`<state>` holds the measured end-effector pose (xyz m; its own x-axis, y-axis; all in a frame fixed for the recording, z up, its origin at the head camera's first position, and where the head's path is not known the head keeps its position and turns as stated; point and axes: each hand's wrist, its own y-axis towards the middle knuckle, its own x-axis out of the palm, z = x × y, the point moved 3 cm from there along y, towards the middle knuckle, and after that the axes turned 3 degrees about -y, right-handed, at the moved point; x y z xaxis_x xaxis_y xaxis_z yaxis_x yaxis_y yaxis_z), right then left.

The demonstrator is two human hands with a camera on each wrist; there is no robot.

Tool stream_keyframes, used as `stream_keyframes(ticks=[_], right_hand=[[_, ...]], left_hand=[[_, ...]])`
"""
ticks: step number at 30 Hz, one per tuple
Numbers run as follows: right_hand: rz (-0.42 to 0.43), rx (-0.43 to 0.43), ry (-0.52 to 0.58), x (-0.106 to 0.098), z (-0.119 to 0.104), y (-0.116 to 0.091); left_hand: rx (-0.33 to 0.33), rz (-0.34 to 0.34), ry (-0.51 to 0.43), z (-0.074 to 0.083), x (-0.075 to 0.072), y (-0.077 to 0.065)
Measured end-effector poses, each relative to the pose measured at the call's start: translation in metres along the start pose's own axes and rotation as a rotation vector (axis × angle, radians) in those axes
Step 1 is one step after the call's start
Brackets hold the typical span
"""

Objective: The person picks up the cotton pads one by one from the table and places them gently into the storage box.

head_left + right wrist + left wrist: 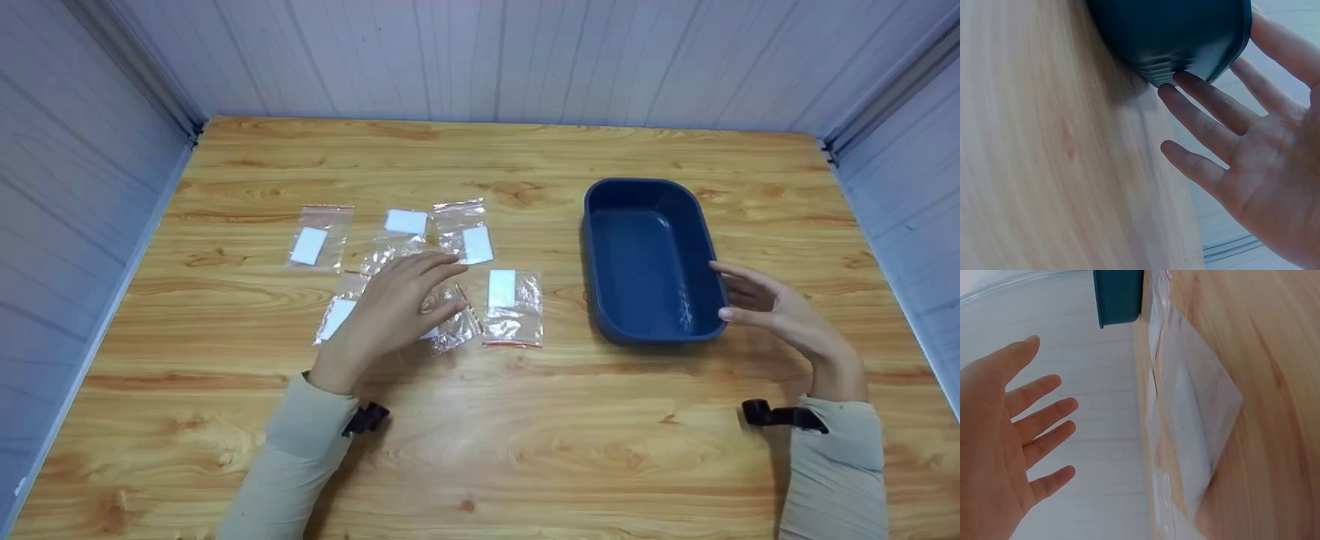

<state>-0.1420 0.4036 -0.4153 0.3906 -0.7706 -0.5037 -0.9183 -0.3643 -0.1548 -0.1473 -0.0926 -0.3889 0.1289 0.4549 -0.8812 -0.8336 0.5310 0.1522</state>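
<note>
Several clear zip bags, each with a white rectangular piece inside, lie on the left half of the table. My left hand hovers over them with fingers spread and nothing held, hiding part of the lower bags. Just right of its thumb lies one bag with a red seal line. In the left wrist view, a bag lies below the raised palm. A dark blue rectangular bin stands upright to the right. Beside its right wall is my right hand, thumb and fingertips at the rim and side, fingers loosely extended.
The wood-grain table is enclosed by pale panel walls at the back, left and right. Three bags stand in a row farther back, including one at the far left. Dark straps hang from both sleeves.
</note>
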Motion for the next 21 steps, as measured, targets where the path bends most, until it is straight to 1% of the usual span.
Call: stream_keyframes(ticks=[4,8,15,21], right_hand=[[0.001,-0.002,0.003,0.001,0.000,0.000],[-0.003,-0.011,-0.003,0.001,0.000,0.001],[0.002,-0.010,-0.017,-0.001,0.000,0.000],[-0.005,-0.006,-0.020,0.000,0.000,0.000]], left_hand=[[0.019,-0.011,-0.002,0.008,0.006,0.005],[0.035,-0.051,-0.010,0.015,0.013,0.009],[0.102,-0.093,-0.010,0.029,0.026,0.021],[0.114,-0.154,-0.041,0.037,0.036,0.030]])
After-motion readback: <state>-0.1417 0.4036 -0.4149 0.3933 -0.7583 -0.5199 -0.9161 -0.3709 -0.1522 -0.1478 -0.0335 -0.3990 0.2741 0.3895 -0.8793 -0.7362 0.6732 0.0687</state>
